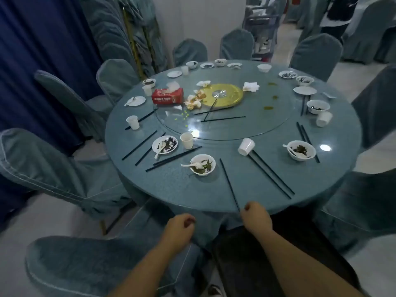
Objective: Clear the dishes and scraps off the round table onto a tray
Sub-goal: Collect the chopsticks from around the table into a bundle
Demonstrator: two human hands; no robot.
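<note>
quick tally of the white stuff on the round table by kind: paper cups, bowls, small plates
paper cups: 6
bowls: 8
small plates: 7
total: 21

cups (132, 122) 6 | bowls (202, 164) 8 | plates (136, 101) 7 | tissue box (167, 96) 1 | tray (240, 260) 1 | hands (181, 229) 2

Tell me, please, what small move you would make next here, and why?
I would probably pinch the lone chopstick with the right hand and lower it onto the dark tray beneath that arm. Its near end reaches the table edge right at that hand, closer than the nearest bowl. Whether it is already pinched is unclear.
</note>
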